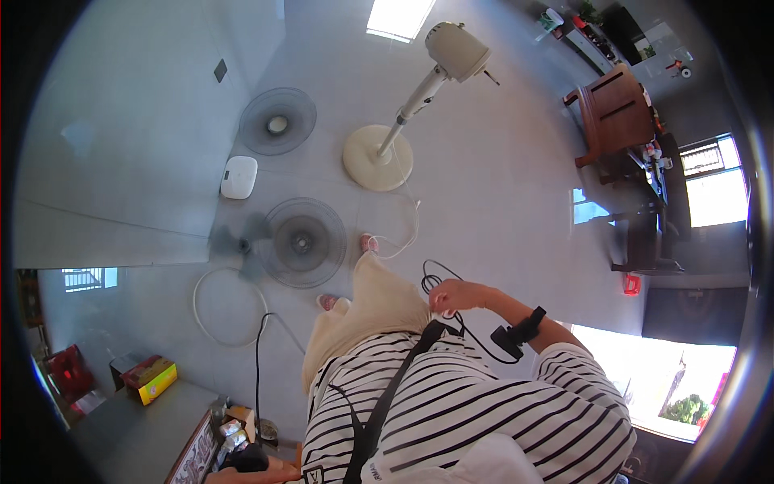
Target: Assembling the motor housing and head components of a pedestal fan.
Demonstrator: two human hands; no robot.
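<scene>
The right hand [453,298] is curled half closed at the waist, touching a looped black cable [432,279]; whether it grips is unclear. The left hand [218,477], near left, is cut off, its state unreadable. A fan stand [415,101] stands far.

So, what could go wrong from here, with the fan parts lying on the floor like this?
The white cord of the fan stand loops close to a pink shoe, so a foot might catch it and tug the stand. The nearer fan grille lies on the floor near the same shoe; a careless step could bend it. The black cable has loose loops beside the right hand and might snag on something.
</scene>
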